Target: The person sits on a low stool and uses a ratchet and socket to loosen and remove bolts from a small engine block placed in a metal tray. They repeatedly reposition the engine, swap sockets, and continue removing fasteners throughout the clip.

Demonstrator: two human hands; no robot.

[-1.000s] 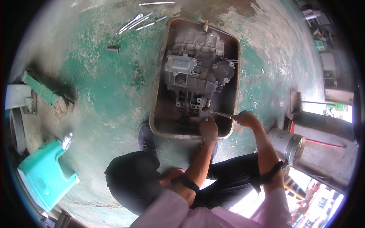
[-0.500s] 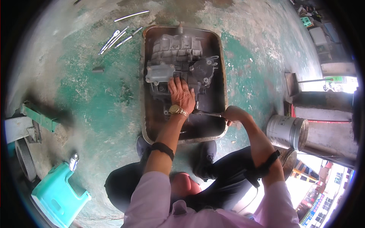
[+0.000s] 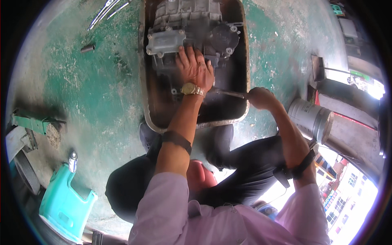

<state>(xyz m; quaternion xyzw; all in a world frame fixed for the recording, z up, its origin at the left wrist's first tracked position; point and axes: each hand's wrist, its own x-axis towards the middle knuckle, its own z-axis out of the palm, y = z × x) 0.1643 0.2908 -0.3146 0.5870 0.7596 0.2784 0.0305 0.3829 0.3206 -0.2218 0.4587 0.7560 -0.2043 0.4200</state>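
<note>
A grey metal gearbox housing (image 3: 190,18) lies in a rusty-rimmed tray (image 3: 143,87) on the floor in front of me. It carries a pale rectangular cover (image 3: 166,41) and a dark round cover (image 3: 224,39). My left hand (image 3: 196,70) lies flat on the housing's near part, fingers stretched out, fingertips beside the pale cover. At the tray's right rim my right hand (image 3: 261,99) is closed round the handle of a wrench (image 3: 231,93), which looks like a socket wrench. Its head lies by my left wrist, partly hidden, so I cannot see what it sits on.
Several long tools (image 3: 102,13) and a short socket-like tube (image 3: 87,48) lie on the floor at the far left. A turquoise plastic stool (image 3: 65,204) with a spray can (image 3: 73,162) stands near left. On the right are a metal bucket (image 3: 308,118) and low blocks.
The view has shifted, so tray and housing appear higher and larger. The wrench handle now slopes more, its grip end nearer me, with my right hand still round it. My left hand stays on the housing.
</note>
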